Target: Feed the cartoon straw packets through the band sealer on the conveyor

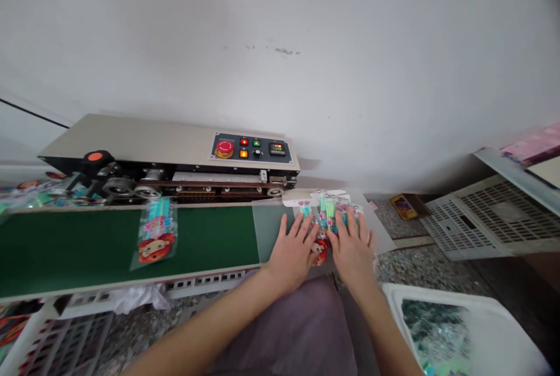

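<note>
My left hand (pixel 294 248) lies with its fingers spread over clear plastic packets at the right end of the green conveyor belt (pixel 214 236). Beside it, my right hand (pixel 353 250) also rests flat, fingers apart, on the packets. Between the hands shows a clear packet (pixel 329 210) holding green and blue sticks, with a red-haired cartoon figure below. The packets lie on a pale sheet (pixel 380 236); how many are under my fingers is partly hidden. Farther left on the belt is another packet (pixel 157 230) with blue sticks and a red-haired figure.
Behind the belt stands a band sealing machine (pixel 166 143) with a lit control panel (pixel 251 148) and wheels. At lower right is a white tub (pixel 494 323) with plastic packets inside. A plastic crate (pixel 472 218) and a small yellow box (pixel 403 207) are at right. Several packets (pixel 39 192) lie far left.
</note>
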`<state>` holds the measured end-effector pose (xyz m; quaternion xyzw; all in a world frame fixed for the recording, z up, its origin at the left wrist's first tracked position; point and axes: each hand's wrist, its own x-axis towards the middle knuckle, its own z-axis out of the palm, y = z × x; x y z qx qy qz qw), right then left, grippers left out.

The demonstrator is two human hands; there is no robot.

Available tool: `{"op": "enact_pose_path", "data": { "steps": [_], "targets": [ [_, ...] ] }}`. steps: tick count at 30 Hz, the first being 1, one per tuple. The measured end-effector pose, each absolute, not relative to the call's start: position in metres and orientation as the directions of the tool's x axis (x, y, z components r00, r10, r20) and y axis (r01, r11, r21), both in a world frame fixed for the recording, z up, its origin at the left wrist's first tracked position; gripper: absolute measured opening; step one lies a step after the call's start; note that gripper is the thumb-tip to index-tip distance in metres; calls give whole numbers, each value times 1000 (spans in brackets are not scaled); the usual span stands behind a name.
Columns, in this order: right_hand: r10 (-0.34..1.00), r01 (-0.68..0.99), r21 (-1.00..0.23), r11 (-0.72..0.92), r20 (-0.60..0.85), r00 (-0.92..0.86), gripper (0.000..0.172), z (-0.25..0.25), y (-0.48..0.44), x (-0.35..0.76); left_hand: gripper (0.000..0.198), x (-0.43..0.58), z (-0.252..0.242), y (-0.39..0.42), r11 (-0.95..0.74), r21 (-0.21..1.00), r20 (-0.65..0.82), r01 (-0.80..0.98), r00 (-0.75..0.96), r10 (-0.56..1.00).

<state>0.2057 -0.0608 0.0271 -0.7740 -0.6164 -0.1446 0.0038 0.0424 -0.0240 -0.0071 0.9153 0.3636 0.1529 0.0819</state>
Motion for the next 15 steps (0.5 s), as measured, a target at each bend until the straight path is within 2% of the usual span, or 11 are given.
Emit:
{"op": "enact_pose_path", "data": {
  "steps": [5,9,15],
  "targets": [
    [963,991,95,-97,262,69,38,48,-30,186,53,24,-8,-23,-766,197,222,612,733,643],
    [990,996,62,58,124,-66,31,57,6,168,52,14,0,-26,-775,202,182,600,754,631],
    [995,998,39,48,90,-51,20,59,23,157,53,1,5,-31,-763,290,196,577,745,638]
  ]
}}
